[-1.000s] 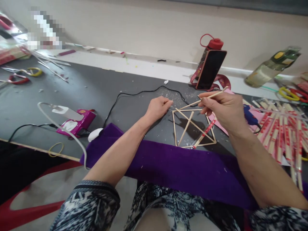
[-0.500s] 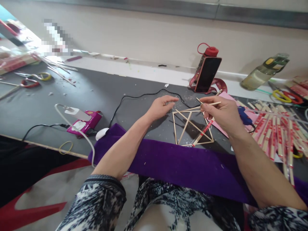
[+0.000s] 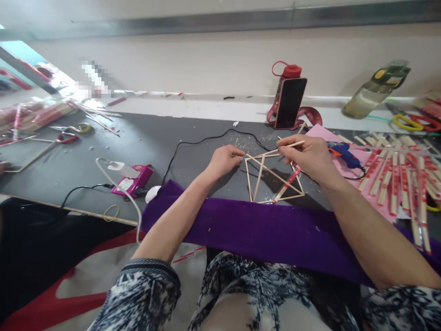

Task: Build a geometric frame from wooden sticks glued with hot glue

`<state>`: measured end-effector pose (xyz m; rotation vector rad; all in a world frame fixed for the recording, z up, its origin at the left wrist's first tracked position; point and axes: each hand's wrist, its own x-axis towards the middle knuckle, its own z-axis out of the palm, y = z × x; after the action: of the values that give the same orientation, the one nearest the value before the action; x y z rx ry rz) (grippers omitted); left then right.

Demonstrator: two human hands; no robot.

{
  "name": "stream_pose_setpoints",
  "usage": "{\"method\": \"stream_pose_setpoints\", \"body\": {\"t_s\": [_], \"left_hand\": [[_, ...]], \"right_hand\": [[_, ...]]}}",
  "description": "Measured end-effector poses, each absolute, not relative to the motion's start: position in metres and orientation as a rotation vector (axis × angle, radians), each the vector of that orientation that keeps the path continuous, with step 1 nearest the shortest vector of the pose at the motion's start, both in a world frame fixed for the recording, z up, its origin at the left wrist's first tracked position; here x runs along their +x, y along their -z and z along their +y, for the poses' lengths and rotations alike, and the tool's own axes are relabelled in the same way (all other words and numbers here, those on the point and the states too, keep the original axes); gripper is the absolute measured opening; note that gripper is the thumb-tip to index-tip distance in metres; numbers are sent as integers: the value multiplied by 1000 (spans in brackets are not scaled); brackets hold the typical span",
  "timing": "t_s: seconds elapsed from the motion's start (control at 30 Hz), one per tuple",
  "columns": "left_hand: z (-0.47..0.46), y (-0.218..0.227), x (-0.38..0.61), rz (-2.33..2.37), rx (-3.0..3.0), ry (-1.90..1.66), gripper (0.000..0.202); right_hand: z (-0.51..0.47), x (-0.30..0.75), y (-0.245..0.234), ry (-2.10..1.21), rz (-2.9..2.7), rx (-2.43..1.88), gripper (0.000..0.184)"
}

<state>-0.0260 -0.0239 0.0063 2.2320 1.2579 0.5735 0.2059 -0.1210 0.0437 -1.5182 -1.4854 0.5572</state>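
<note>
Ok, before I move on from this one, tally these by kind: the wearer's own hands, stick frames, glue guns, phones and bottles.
Wearer's hands: 2 (left hand, right hand)
Stick frame: 1
Glue gun: 1
Phone: 1
Bottles: 2 (red-capped bottle, green bottle)
Total: 7

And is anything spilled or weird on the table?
Yes, a bit: pale crumbs are scattered on the grey table near the black cord, just beyond the left hand, like something spilled. The wrapped sticks on the right also lie in an untidy fan. Nothing looks clearly broken.
</note>
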Motion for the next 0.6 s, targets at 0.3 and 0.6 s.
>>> {"method": "stream_pose_setpoints", "body": {"t_s": [0.3,0.6], "left_hand": [[-22,3,-14,1339,2685,-340,31],[-26,17,-11,1361,2638,-445,28]], "right_hand": [[-120,210,-42,-537,-1528,-1499,12],[-119,207,-44,-552,-1545,-1448,15]]}}
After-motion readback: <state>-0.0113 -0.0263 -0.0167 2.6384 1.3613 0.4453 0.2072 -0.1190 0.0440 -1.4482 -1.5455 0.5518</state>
